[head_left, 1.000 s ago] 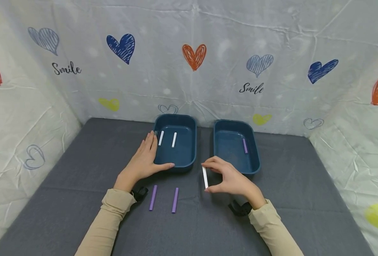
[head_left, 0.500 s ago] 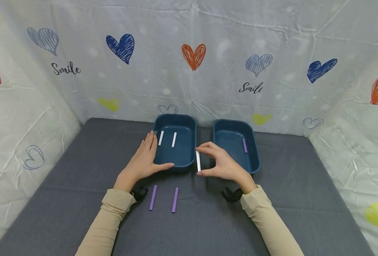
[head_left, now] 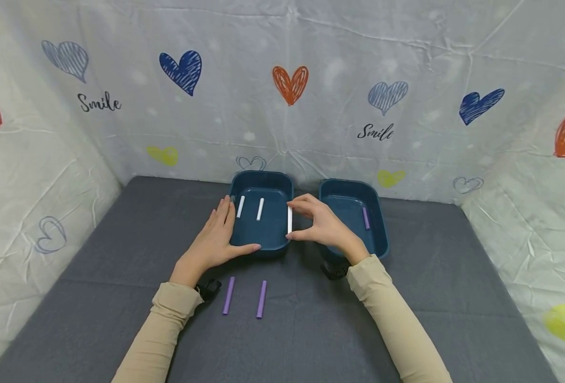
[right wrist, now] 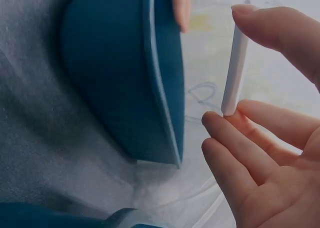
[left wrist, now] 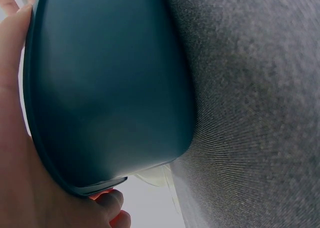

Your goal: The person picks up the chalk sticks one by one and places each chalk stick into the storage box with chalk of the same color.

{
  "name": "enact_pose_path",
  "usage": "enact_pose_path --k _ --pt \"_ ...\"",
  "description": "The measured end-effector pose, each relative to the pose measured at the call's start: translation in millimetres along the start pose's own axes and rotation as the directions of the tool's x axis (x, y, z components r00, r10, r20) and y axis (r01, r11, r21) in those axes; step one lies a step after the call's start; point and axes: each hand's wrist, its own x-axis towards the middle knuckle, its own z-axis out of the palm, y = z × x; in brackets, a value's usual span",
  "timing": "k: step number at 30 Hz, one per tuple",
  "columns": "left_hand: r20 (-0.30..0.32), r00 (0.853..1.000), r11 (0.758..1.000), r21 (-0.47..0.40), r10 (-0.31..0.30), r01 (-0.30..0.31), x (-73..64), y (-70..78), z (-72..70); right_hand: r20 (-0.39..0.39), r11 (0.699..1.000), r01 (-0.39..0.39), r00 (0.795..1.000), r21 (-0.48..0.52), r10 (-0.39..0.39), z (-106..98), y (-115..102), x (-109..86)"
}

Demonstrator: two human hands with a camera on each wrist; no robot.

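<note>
My right hand pinches a white chalk stick lengthwise, thumb at one end and fingertips at the other. It is over the right rim of the left blue bin; in the right wrist view the chalk hangs in the air beside the bin's wall. My left hand rests at that bin's near left corner, fingers extended along the left rim and thumb on the front rim. Two white chalk sticks lie inside it. Two purple chalk sticks lie on the grey tablecloth in front.
A second blue bin stands to the right, partly behind my right hand, with one purple chalk stick inside. The grey tablecloth runs back to a white curtain printed with hearts.
My right hand has moved left and away from me with the white chalk, from between the bins to the left bin's right rim. My left hand stays in place.
</note>
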Motion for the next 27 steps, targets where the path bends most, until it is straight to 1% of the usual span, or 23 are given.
enact_pose_path --k 8,16,22,27 --pt "0.005 1.0 1.0 -0.015 0.002 -0.002 -0.1 -1.8 1.8 0.048 0.998 -0.035 0.998 -0.053 0.037 1.3 7.7 22.9" --pt "-0.005 1.0 1.0 -0.013 0.017 -0.017 0.3 -3.4 2.4 0.109 0.991 -0.083 0.99 -0.109 0.094 -1.9 9.5 42.8" --pt "-0.003 1.0 1.0 -0.011 0.018 -0.018 -0.3 -2.9 1.6 0.121 0.982 -0.11 0.984 -0.156 0.13 -3.3 9.0 55.7" --pt "-0.002 1.0 1.0 -0.011 0.017 -0.017 -1.2 -3.0 1.1 0.13 0.966 -0.153 0.975 -0.206 0.182 -4.4 7.9 65.4"
